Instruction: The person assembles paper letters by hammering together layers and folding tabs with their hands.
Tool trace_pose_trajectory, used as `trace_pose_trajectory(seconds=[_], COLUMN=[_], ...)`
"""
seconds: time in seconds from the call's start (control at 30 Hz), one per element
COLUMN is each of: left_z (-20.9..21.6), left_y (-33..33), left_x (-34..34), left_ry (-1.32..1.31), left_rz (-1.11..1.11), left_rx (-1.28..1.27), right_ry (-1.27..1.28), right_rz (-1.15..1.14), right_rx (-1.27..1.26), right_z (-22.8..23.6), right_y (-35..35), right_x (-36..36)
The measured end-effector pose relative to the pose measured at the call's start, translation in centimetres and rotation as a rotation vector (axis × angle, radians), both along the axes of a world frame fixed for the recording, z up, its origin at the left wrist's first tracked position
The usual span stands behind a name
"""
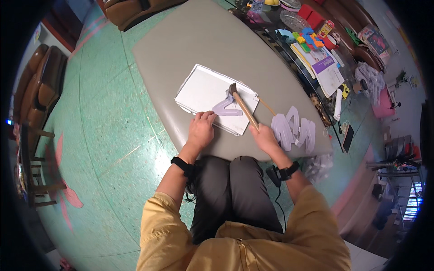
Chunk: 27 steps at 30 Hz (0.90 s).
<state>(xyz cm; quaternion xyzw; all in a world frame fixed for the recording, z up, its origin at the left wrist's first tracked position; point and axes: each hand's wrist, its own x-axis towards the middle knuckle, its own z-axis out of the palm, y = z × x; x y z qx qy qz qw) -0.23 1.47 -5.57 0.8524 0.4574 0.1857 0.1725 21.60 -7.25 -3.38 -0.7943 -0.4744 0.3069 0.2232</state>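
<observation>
My right hand [266, 139] is wrapped round the wooden handle of a hammer [245, 109]. The dark hammer head is over the upper end of a lavender V-shaped piece [227, 111]; I cannot tell whether they touch. That piece lies on a shallow white tray [197, 88] with a low raised rim. At the tray's near edge my left hand [201, 129] has its fingertips closed on the left end of the piece. Right of the hammer, several lavender cut shapes [283, 129] lie on the grey padded bench [226, 43].
A thin brown stick [267, 107] lies between the tray and the loose shapes. A dark glass table to the right carries colourful building blocks [308, 39], papers [326, 74] and a glass bowl [291, 20]. A phone-like dark slab [347, 138] is beyond the bench's right edge.
</observation>
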Motion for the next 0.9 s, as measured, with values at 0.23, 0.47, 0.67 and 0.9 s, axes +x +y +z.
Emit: trace_pose_trajectory(seconds=[0.23, 0.47, 0.67, 0.9], left_z=[-0.5, -0.5, -0.1, 0.5], left_y=[0.0, 0.0, 0.5, 2.3], left_x=[0.1, 0.2, -0.4, 2.5], left_ry=[0.012, -0.001, 0.038, 0.043], left_rz=[-0.018, -0.038, -0.018, 0.148], left_rx=[0.005, -0.003, 0.035, 0.007], right_ry=[-0.048, -0.061, 0.0, 0.028], right_rz=[0.116, 0.114, 0.014, -0.011], right_rx=[-0.068, -0.021, 0.059, -0.031], right_z=[1.1, 0.4, 1.4, 2.3], right_y=[-1.1, -3.7, -5.5, -4.1], right_x=[-2.0, -1.7, -2.3, -0.3])
